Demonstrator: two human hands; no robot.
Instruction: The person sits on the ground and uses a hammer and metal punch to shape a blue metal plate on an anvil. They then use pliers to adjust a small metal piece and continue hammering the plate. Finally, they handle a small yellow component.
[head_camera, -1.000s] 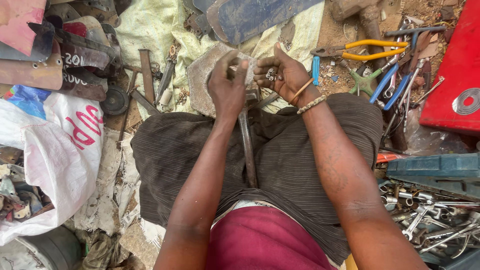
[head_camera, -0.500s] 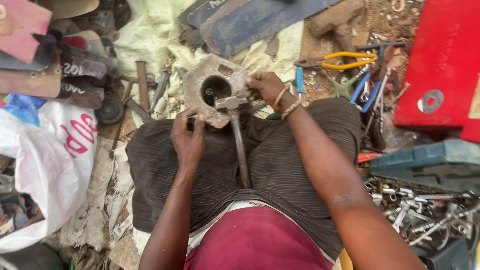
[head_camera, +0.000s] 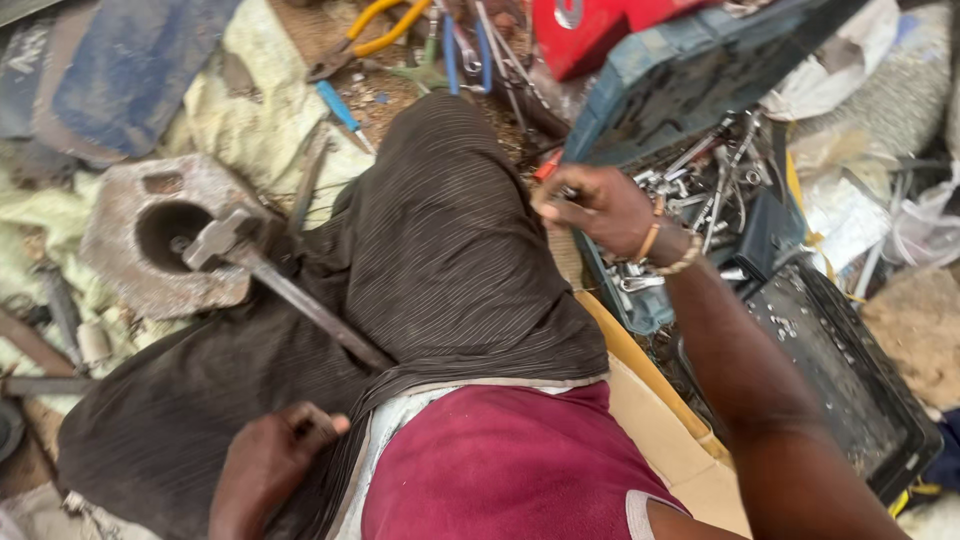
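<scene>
metal block: a grey, rough-cast metal housing with a round bore (head_camera: 165, 240) lies far left on pale crumpled cloth, dusty and pitted.
t-bar tool: a long steel t-handled rod (head_camera: 285, 290) sits with its cross head at the bore's rim and its shaft slanting down across the dark striped cloth over the lap (head_camera: 440, 250).
left hand: the left hand (head_camera: 270, 460) rests low on the lap, fingers curled shut around something small and dark; what it is i cannot tell.
right hand: the right hand (head_camera: 600, 205) reaches out to the right, fingertips pinched on a small metal piece at the edge of the open blue-grey plastic tool case (head_camera: 700, 90).
case contents: bright, slim sockets and wrenches (head_camera: 700, 180), jumbled and oily.
doing it well: judging by the clutter, a firm fingertip pinch and a straight lift would keep neighbouring pieces from spilling.
far edge: yellow-handled pliers (head_camera: 375, 25) lie on the dirt floor.
</scene>
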